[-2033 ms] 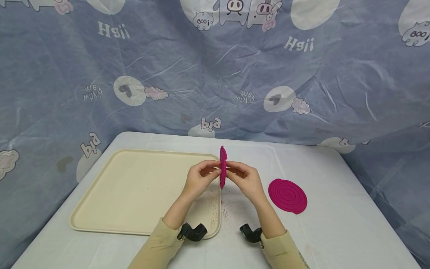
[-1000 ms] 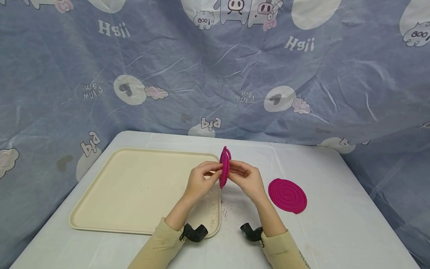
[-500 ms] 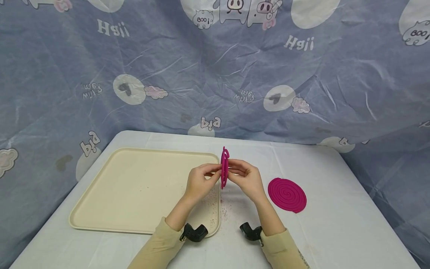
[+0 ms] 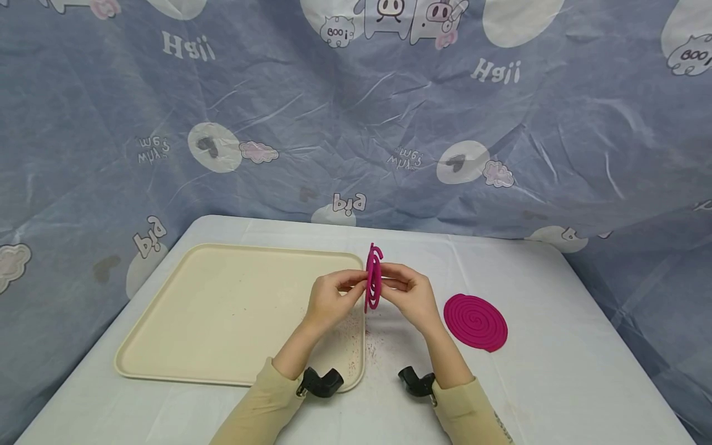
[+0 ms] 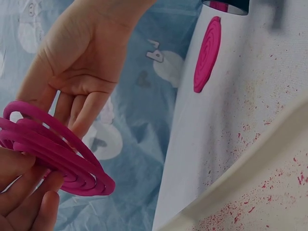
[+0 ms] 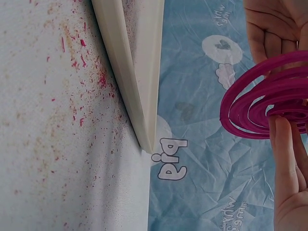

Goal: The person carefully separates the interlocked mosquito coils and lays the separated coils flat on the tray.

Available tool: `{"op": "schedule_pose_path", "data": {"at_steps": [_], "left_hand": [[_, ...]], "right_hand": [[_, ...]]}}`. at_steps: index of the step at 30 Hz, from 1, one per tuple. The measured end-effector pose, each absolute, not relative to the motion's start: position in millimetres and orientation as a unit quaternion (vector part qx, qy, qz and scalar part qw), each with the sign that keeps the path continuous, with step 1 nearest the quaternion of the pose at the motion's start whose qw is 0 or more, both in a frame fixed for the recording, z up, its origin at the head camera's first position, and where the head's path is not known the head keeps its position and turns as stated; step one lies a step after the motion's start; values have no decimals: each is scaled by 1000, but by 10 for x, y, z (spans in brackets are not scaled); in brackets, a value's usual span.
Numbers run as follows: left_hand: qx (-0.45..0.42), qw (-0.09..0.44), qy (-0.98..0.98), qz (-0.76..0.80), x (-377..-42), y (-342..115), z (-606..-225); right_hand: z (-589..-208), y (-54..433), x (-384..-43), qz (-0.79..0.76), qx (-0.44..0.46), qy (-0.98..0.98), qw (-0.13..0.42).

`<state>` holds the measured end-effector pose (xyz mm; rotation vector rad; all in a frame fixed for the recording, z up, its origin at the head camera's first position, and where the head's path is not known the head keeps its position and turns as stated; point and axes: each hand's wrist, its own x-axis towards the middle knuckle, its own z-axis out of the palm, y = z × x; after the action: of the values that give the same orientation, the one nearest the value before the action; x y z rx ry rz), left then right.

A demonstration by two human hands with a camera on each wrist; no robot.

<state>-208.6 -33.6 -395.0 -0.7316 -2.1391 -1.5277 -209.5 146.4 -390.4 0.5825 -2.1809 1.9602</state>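
Left hand (image 4: 334, 298) and right hand (image 4: 413, 298) pinch the pink coil (image 4: 372, 279) — on edge, gaps showing, held up near the tray (image 4: 233, 315). Light, even pulling seems best — hard tugs might tear it.

I have held coil (image 4: 372, 281) between left hand (image 4: 332, 298) and right hand (image 4: 410, 296). Left of grip I see tray (image 4: 222, 321) on table (image 4: 562, 352), its right edge roughly in line with held coil. Right of grip, well apart: second coil (image 4: 475, 322), on table. Before grip: crumbs (image 6: 102, 79), some on tray's near right corner, some on table beside it. Behind grip, past table's far edge: cloth (image 4: 345, 111).
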Motion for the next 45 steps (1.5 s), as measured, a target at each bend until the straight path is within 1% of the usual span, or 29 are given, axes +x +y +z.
{"op": "schedule_pose_path", "data": {"at_steps": [7, 12, 15, 18, 26, 37, 45], "left_hand": [[-244, 131, -754, -595, -2067, -341, -3917], [-246, 101, -746, -610, -1952, -358, -3739], [-253, 93, -744, -612, -1893, -373, -3639], [-261, 87, -734, -621, -1917, -379, -3662], [-273, 66, -696, -661, -2110, -382, -3938], [-289, 27, -686, -667, -2144, -441, -3933], [-318, 21, -682, -658, -2153, -498, -3913]], "right_hand": [[-3890, 1498, -2089, 667, 199, -714, 70], [-3878, 1519, -2083, 665, 204, -715, 70], [-3867, 1527, -2078, 667, 206, -713, 68], [-3851, 1535, -2071, 673, 211, -706, 63], [-3837, 1572, -2072, 679, 218, -699, 54], [-3801, 1599, -2065, 673, 222, -704, 44], [-3763, 1612, -2046, 675, 216, -705, 30]]}}
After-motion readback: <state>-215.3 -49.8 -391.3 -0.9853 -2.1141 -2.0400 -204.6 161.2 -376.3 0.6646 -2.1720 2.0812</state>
